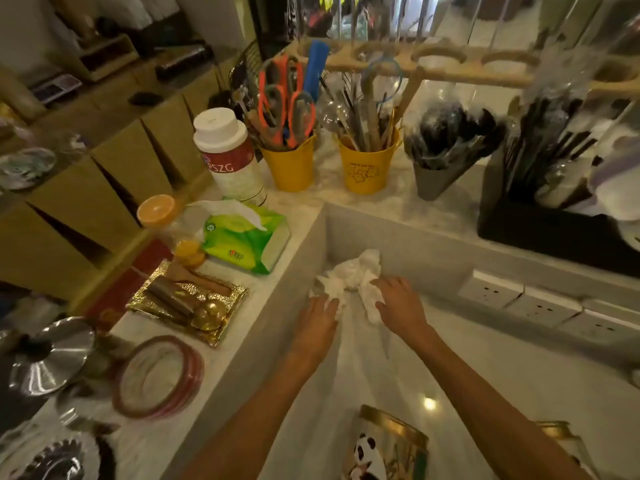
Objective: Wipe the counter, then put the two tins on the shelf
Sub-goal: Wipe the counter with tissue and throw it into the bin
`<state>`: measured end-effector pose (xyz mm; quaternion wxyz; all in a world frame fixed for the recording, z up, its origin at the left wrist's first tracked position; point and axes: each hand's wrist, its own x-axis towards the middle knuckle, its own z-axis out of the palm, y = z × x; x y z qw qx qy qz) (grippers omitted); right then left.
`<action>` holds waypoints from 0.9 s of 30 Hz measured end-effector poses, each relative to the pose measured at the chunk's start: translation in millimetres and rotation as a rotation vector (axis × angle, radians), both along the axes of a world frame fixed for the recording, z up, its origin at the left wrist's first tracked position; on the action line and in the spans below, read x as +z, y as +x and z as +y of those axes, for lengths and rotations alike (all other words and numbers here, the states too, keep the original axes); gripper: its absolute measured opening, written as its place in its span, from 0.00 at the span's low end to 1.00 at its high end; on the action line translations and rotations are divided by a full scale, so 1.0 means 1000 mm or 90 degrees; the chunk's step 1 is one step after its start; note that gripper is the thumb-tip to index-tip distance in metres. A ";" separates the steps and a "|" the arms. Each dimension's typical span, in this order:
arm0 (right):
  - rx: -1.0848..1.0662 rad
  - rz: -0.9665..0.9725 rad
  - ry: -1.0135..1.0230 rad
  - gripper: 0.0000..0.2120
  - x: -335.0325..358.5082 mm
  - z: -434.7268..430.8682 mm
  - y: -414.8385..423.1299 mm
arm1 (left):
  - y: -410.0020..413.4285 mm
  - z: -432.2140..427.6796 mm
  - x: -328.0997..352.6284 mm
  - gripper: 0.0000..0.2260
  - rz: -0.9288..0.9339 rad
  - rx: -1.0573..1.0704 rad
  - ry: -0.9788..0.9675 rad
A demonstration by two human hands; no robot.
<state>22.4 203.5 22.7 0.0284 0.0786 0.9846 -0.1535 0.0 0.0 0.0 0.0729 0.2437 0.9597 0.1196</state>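
Your forearms stretch forward, converging toward the far left corner of the counter [467, 368] — left hand [320, 315] flat, palm down; right hand [400, 303] palm down, fingers bent downward.

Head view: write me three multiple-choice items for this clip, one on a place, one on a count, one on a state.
1. Where is the panda tin?
A) on the counter between the forearms
B) on the gold tray
C) in the black rack

2. How many yellow buckets hold tools?
A) one
B) two
C) three

3. What are the left hand and right hand doing?
A) lifting a tin
B) hanging idle
C) touching the white tissue

Answers: 1 A, it stands near the camera between both arms; 2 B, two stand side by side; 3 C, both rest on the wad on the counter.
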 end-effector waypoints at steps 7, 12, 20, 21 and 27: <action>-0.024 -0.172 -0.036 0.30 -0.037 -0.007 -0.011 | -0.025 0.021 -0.047 0.43 -0.070 -0.061 -0.020; -0.053 -0.147 -0.024 0.27 -0.055 -0.016 -0.012 | -0.032 0.018 -0.045 0.35 0.004 -0.040 -0.096; 0.039 0.074 0.182 0.11 -0.048 -0.027 -0.022 | -0.023 0.007 -0.035 0.16 0.013 -0.066 -0.195; 0.069 0.090 0.196 0.10 -0.041 -0.031 -0.029 | -0.021 0.007 -0.037 0.18 0.005 -0.072 -0.202; 0.150 -0.119 0.183 0.19 -0.029 -0.047 -0.088 | -0.014 0.001 -0.040 0.23 -0.050 -0.063 -0.173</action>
